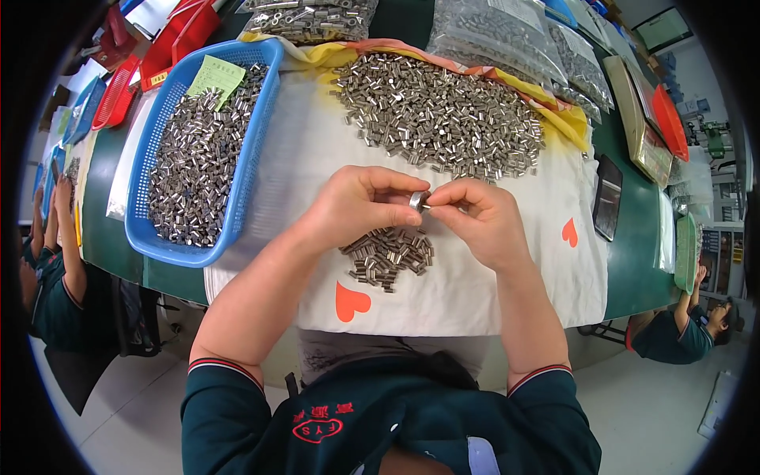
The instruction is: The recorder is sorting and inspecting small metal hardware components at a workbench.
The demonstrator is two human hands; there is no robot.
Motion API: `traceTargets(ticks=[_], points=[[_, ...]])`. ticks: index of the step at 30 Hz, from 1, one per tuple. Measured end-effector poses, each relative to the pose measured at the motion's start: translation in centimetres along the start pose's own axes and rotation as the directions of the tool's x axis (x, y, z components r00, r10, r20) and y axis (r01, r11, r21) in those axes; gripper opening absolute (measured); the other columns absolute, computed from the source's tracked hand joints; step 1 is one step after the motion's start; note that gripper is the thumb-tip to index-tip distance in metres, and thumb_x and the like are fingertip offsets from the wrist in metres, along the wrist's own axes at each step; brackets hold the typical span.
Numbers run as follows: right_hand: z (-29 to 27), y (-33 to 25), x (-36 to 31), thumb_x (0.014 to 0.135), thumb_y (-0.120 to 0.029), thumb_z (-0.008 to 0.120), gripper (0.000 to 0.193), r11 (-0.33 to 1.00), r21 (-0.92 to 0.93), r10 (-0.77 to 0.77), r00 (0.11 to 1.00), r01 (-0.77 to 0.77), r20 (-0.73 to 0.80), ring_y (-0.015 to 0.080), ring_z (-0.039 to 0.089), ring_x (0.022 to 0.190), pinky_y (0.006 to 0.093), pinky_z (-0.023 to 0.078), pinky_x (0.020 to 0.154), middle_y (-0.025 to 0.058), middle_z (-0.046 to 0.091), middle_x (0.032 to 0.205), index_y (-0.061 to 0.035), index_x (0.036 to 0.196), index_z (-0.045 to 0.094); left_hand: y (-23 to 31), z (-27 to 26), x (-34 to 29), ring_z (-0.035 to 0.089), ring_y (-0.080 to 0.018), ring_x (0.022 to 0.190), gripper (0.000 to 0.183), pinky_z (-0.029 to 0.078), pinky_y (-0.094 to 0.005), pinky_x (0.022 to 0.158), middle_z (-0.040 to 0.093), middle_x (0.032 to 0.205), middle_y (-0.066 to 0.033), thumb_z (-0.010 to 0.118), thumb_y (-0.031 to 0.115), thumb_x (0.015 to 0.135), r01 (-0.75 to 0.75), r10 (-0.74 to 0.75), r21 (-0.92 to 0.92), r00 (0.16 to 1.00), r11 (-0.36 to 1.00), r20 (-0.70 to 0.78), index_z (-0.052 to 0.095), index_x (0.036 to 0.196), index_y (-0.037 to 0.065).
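My left hand (356, 207) pinches a small round metal piece (416, 201), shiny and ring-like, between thumb and fingers. Right up against it, the fingertips of my right hand (484, 220) are closed on a thin, small metal part (427, 207), mostly hidden by the fingers. Both hands meet above the white cloth (443, 305). Just below them lies a small pile of short metal cylinders (388, 257). Beyond the hands spreads a much larger heap of similar shiny cylinders (443, 115).
A blue perforated basket (136, 202) full of metal cylinders and a green paper slip (215, 77) stands at left. Clear bags of metal parts (495, 36) line the back. To the right lies a dark phone (608, 196). Other people (681, 332) sit at both sides.
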State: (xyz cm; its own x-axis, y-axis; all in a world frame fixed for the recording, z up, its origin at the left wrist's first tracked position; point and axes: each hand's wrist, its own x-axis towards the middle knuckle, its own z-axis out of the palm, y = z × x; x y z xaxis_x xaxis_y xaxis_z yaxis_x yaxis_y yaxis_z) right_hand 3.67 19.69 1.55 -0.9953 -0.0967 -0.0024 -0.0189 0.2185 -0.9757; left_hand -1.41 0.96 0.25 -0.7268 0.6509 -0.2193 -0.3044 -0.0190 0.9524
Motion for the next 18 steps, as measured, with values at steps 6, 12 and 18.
traceTargets(ticks=[6,12,18], points=[[-0.17,0.32,0.14,0.073,-0.004,0.062,0.008,0.999,0.03,0.039,0.998,-0.041,0.056,0.0105,0.056,0.07,0.0236,0.045,0.065,0.0037,0.061,0.077,-0.0003,0.081,0.063,-0.15,-0.1,0.17,0.057,-0.0062,0.072,0.033,0.049,-0.0199,0.066,0.061,0.08,-0.0028,0.068,0.001,0.073,-0.016,0.014,0.029,0.999,0.999,0.038,0.059,0.104,-0.003],[0.21,0.29,0.26,0.073,-0.004,0.062,0.008,0.997,-0.001,0.074,0.997,-0.074,0.033,0.0105,0.056,0.069,0.0236,0.045,0.065,0.0036,0.061,0.077,-0.0002,0.08,0.062,-0.43,0.17,0.41,0.057,-0.0062,0.074,0.033,0.049,-0.0193,0.065,0.061,0.083,-0.0028,0.068,0.002,0.073,0.017,-0.016,-0.034,1.0,0.999,0.021,0.059,0.104,-0.003],[-0.38,-0.31,0.47,0.073,-0.005,0.063,0.008,0.997,-0.041,0.061,0.996,-0.059,0.057,0.0079,0.052,0.064,0.0222,0.043,0.06,0.0015,0.059,0.073,-0.0004,0.079,0.061,-0.34,0.16,0.5,0.057,-0.0061,0.074,0.033,0.047,-0.0186,0.064,0.061,0.083,-0.0027,0.068,0.002,0.072,0.007,-0.007,0.002,1.0,1.0,0.018,0.059,0.104,-0.002]])
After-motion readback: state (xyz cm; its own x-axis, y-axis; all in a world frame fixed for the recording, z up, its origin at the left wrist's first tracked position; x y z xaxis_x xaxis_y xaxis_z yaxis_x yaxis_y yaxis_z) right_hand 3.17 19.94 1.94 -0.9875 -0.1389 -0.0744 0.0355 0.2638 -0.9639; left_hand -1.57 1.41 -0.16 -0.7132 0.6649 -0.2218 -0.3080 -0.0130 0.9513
